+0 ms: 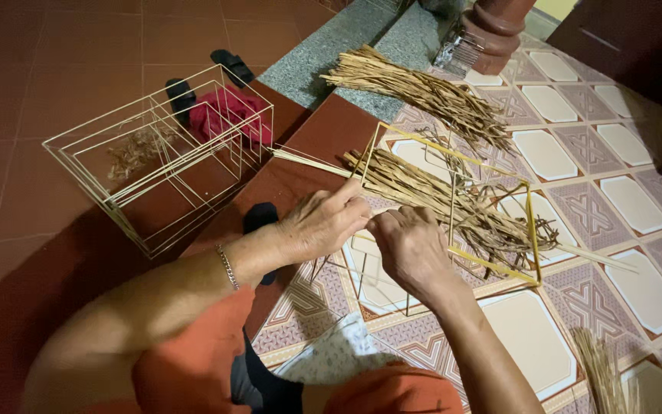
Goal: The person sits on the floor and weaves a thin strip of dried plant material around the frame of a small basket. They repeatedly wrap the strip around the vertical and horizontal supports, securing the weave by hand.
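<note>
Fingers of both hands met at the near corner of the yellow-wrapped rectangular wire frame, the landmark for everything here. The left hand pinched a pale flat strand that ran away to the frame's left, apparently kept taut so it would lie flat against the wire; the right hand was clenched about the frame's near edge, seemingly to steady it, though what its fingertips gripped could not be told. A bundle of dry brown twisted fibre strips lay across the frame, within easy reach of both hands. A second bundle of the same fibre lay beyond the frame on the patterned tiled floor. Left of the frame sat nested bare wire box frames, a red cloth behind them.
</note>
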